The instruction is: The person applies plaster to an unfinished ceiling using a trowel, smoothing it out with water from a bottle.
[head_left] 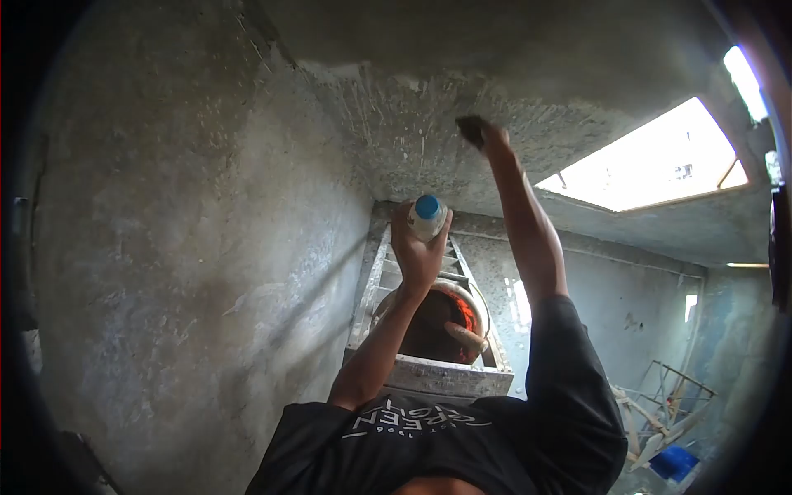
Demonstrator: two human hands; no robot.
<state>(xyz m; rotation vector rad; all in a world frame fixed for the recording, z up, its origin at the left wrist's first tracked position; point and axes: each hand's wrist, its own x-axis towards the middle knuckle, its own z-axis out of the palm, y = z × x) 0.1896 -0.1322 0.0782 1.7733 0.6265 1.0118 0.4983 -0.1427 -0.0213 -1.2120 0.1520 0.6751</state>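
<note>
A clear bottle [426, 221] with a blue cap stands upright in my left hand [421, 257], whose fingers wrap round it. My right hand [495, 138] is raised near the rough, streaked plaster surface [412, 124]. It grips a dark object [471, 130], too blurred to name; whether that object touches the plaster cannot be made out. Below my left hand a round bucket [386, 309] with dark contents and an orange-red inner side sits at the top of a ladder-like wooden frame [445, 375]. A rounded tan object [466, 337] lies at the bucket's right side.
A grey plastered wall [181, 247] rises close on the left. At the right is a bright opening [652, 157]. Lower right, a metal frame [685, 379] and a blue object [674, 463] stand among wooden pieces [639, 421].
</note>
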